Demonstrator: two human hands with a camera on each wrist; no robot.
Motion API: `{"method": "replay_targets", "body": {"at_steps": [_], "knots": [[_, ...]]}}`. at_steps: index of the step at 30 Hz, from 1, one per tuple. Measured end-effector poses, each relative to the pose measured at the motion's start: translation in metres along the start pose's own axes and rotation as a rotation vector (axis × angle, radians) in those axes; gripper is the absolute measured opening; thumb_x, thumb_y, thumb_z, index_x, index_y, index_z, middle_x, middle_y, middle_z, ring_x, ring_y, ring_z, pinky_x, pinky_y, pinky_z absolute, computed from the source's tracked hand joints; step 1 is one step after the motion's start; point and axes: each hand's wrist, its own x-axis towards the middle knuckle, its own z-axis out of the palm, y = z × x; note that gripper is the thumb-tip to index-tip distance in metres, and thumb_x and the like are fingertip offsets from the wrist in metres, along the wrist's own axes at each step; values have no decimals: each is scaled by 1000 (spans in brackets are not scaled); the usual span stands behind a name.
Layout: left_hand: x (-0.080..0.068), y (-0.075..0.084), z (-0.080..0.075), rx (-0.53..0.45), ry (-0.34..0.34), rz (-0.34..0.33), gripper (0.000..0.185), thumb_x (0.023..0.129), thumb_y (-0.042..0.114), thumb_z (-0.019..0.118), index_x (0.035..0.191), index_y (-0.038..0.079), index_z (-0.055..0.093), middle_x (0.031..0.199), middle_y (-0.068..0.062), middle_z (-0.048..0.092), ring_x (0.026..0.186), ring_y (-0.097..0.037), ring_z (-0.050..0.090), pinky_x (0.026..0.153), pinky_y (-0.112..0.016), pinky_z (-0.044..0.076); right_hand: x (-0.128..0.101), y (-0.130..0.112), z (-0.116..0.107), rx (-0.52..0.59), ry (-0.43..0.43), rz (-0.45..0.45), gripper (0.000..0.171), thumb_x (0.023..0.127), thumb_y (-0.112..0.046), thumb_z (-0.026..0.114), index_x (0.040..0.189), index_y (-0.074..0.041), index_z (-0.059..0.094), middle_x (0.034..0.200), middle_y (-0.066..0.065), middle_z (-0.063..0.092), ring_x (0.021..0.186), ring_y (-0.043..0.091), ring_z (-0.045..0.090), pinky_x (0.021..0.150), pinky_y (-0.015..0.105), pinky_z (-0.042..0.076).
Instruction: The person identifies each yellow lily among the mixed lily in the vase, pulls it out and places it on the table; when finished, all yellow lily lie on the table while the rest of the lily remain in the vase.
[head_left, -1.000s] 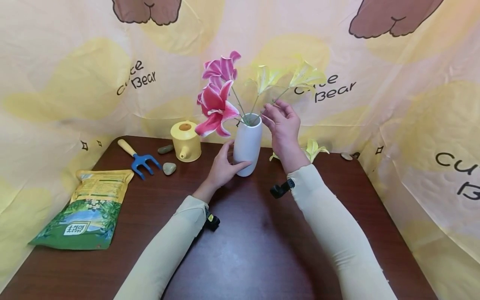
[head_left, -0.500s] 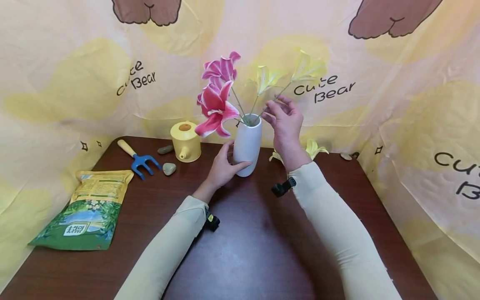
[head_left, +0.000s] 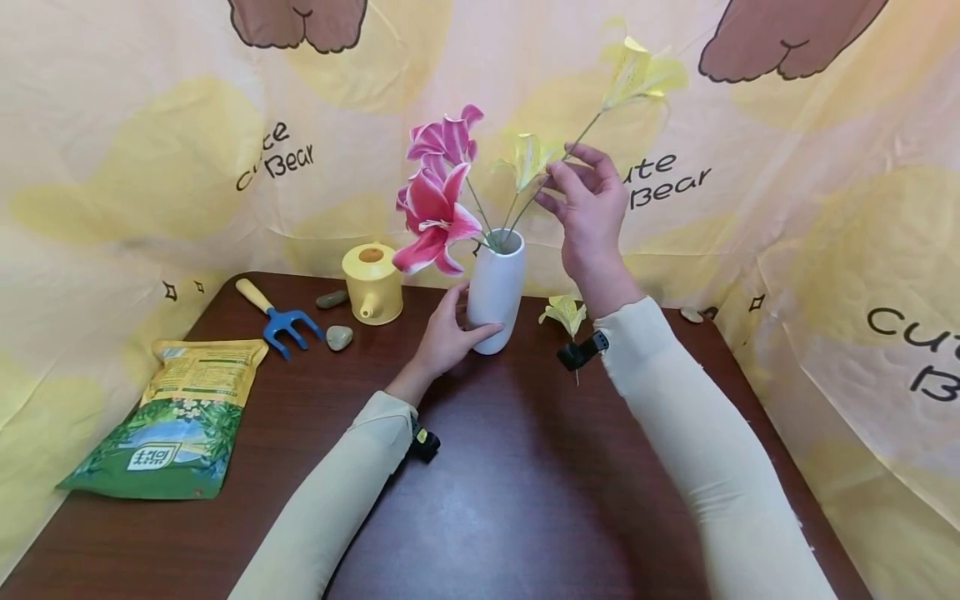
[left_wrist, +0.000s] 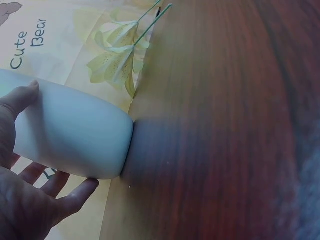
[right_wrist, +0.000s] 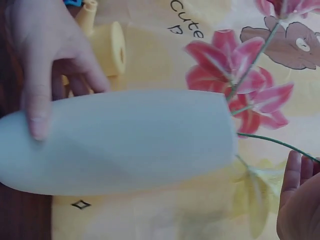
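Observation:
A white vase (head_left: 496,292) stands upright on the table, and my left hand (head_left: 447,332) grips its lower side, thumb across the front. My right hand (head_left: 595,212) pinches the green stem of a yellow lily (head_left: 637,73) above and right of the vase. That stem slants down into the vase mouth, as the right wrist view also shows at the stem (right_wrist: 272,139). Another yellow lily (head_left: 525,160) stands in the vase. Pink lilies (head_left: 433,212) lean out on its left. Behind the vase in the left wrist view lie loose yellow lilies (left_wrist: 117,57).
Left of the vase stands a yellow watering can (head_left: 372,287). Near it lie a blue hand fork (head_left: 287,325), a pale stone (head_left: 339,337) and a dark stone (head_left: 332,298). A green and yellow bag (head_left: 176,421) lies at the table's left. Another stone (head_left: 691,314) sits at the back right.
My right hand has risen and moved right with the yellow lily, lifting its bloom higher. More of a loose yellow lily shows beside my right wrist. My left hand and the vase stay put.

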Motion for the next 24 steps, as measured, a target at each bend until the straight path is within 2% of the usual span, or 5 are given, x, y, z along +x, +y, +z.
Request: {"method": "replay_targets", "body": {"at_steps": [5,11,19,24], "knots": [[-2,1,1,4,-5,-11,89,92,27,96,164,17,46,158,-13,59,144,-38,64,118,-59,59,4,-22,5,4,-22,-29,25,100,4,79,121,-10,73,103,9,71,84,21,75,76,34,70],[-2,2,0,1,-9,2,89,91,27,96,164,17,46,158,-14,60,143,-38,66,118,-58,59,7,-44,2,-5,-32,-46,29,98,4,81,121,-11,74,102,9,71,79,22,73,71,34,70],[-1,3,-1,9,-4,-5,89,91,29,96,164,17,46,160,-12,58,146,-36,63,125,-58,53,4,-50,-31,-91,-32,14,36,95,3,84,126,-12,72,95,6,73,75,21,74,65,33,69],[-3,3,-1,-3,-9,-8,90,91,28,96,165,17,46,160,-13,59,145,-39,64,122,-59,55,0,-52,-58,-164,-33,46,35,95,4,84,124,-12,73,94,4,73,75,19,76,61,31,68]]}}
